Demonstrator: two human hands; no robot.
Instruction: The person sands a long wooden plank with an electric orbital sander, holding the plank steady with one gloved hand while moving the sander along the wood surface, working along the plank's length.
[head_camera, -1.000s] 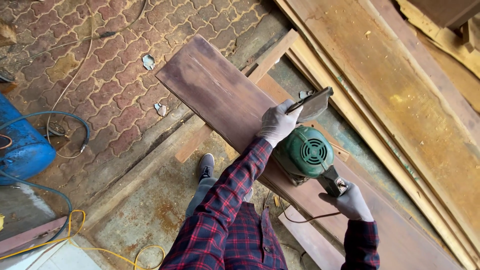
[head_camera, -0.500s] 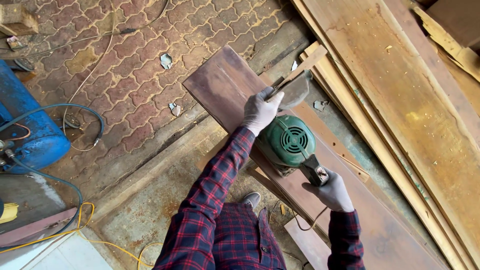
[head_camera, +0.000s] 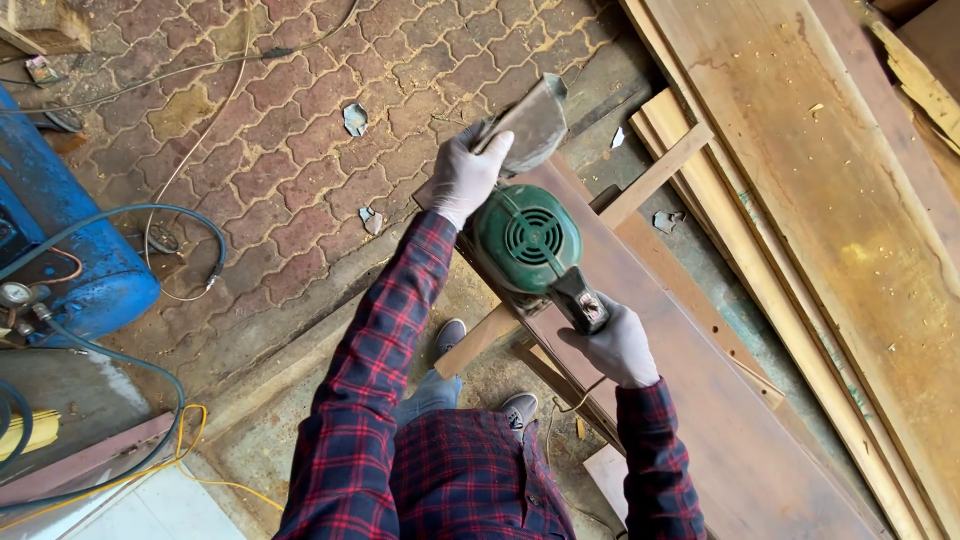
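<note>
The green sander (head_camera: 527, 240) is gripped firmly by both gloved hands, left hand (head_camera: 466, 177) on the front, right hand (head_camera: 620, 347) closed round the rear handle; it should be kept flat on the dark board (head_camera: 720, 420).

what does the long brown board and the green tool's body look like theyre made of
The long dark brown board looks like wood, smooth and matt, with faint grain lines along it. The round green motor housing looks like painted metal or hard plastic, with slotted vents; which one cannot be told.
</note>
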